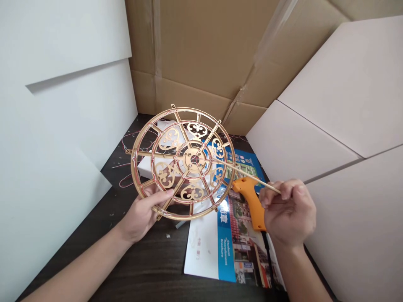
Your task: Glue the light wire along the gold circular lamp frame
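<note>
My left hand (pixel 143 214) grips the lower left rim of a round gold openwork frame (pixel 192 160), thumb on top and the other fingers behind it. Spokes, scrolled ornaments and a central hub make up the frame, and thin red and white wires run along its rings. The frame is held up, tilted toward me. In my right hand (pixel 291 205) a thin wooden stick (pixel 252 175) is pinched; its far tip reaches the frame near the hub. Whether the tip touches a wire I cannot tell.
An orange glue gun (pixel 252 203) with a black cord lies on a printed brochure (pixel 226 256) on the dark table (pixel 141 268). Behind the frame are a white box (pixel 145 165) and loose red wires (pixel 126 183). White panels (pixel 78 117) and cardboard (pixel 201 50) enclose the sides and back.
</note>
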`<state>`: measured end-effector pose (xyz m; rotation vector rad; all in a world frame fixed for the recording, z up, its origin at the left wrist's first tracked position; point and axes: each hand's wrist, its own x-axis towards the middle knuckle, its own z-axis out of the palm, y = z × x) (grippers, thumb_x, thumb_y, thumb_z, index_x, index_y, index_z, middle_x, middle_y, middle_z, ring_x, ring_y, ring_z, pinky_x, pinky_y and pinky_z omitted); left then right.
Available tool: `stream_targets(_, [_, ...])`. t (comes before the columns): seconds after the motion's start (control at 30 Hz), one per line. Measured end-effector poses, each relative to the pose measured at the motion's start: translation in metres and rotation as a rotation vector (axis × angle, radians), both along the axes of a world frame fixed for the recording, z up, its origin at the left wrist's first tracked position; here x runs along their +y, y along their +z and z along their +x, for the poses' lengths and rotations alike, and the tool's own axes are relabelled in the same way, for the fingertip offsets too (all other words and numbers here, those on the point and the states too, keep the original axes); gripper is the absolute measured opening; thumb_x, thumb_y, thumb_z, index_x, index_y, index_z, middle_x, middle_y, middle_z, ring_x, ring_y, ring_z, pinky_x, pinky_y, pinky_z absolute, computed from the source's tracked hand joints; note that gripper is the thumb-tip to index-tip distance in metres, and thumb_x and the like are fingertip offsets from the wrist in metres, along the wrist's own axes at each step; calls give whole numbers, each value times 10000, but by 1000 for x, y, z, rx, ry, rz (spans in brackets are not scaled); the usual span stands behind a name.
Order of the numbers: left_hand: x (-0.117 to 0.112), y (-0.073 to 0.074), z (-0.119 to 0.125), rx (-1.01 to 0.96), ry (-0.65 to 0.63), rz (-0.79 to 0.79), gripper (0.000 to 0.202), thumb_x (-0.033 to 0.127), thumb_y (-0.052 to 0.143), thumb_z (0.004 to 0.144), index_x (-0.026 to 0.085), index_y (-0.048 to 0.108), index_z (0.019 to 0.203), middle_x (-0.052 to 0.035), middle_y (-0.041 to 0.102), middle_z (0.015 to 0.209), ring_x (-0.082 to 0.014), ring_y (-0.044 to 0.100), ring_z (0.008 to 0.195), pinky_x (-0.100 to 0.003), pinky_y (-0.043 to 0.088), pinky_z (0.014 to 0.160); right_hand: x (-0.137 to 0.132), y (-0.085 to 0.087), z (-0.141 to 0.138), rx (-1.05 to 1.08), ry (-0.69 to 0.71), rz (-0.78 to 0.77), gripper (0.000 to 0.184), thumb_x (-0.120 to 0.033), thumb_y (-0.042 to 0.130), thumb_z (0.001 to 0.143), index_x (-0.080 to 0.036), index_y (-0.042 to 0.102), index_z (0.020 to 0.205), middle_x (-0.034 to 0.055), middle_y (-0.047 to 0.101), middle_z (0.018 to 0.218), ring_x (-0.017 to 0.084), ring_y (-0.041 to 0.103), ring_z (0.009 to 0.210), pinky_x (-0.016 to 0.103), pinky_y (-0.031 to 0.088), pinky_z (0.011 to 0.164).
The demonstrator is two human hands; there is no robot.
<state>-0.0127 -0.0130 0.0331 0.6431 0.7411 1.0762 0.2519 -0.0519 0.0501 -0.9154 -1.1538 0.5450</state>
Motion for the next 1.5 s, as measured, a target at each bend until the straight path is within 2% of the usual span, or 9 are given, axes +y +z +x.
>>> stream_targets(0.27, [1,-1,-1,-30,-18,17,579,214,827,724,194,697,1288,-57,790,995,-283,754,921,-347,620,908,2,2,-2,30,-4,76,373,-423,488,1031,-183,512,747,-6,541,571,128,480,448,233,384,437])
stream_targets(0.4, [-2,-2,0,-45,-60,24,487,199,808,751,193,730,1232,-38,794,952,-233,758,807,-313,625,882,1,-5,-4,-215,-51,171,410,-441,362,1098,-179,617,912,23,653,746,123,575,496,240,448,434])
stream_targets(0.47, [-3,-4,0,-54,-110,32,435,215,816,752,192,756,1183,-32,794,924,-226,758,828,-284,620,876,0,-8,-5,-467,-99,246,285,-299,444,1083,-161,632,919,36,663,787,147,670,660,262,531,545])
stream_targets(0.53, [-4,-6,1,-68,-165,45,358,238,827,756,200,789,1111,-29,794,897,-227,756,888,-258,607,893,1,-9,-6,-705,-151,302,68,-136,601,985,-151,625,923,45,683,853,174,702,834,295,571,688])
stream_targets(0.67, [-5,-12,-1,-76,-290,70,227,278,814,802,244,822,1026,-28,793,933,-222,743,984,-246,580,946,6,-7,-7,-916,-268,323,259,27,723,816,-164,608,947,37,713,949,173,672,901,326,570,792])
stream_targets(0.77, [-7,-16,-2,-49,-341,65,195,312,819,806,280,828,998,-20,793,928,-220,740,1000,-253,574,960,8,-6,-7,-935,-322,303,258,26,717,821,-179,604,929,18,719,934,162,657,891,308,580,779])
stream_targets(1.0, [-9,-19,-3,-29,-385,31,259,322,821,801,327,810,1060,-24,788,1020,-250,689,1152,-297,554,1011,8,-1,3,-1112,-306,317,237,2,718,835,-195,614,919,-4,741,983,164,658,912,304,595,791])
stream_targets(1.23, [-6,-20,-5,23,-401,32,311,351,845,768,323,807,1075,-33,784,1048,-267,686,1158,-307,562,999,8,7,9,-1315,-250,390,230,2,723,840,-176,587,892,-11,744,943,176,642,890,309,583,791])
stream_targets(1.5, [-6,-19,-4,-31,-461,52,268,326,790,823,325,802,1091,-32,787,1025,-258,682,1167,-302,554,1009,4,5,7,-1387,-258,454,212,3,707,859,-147,557,848,16,724,856,150,652,805,287,556,738])
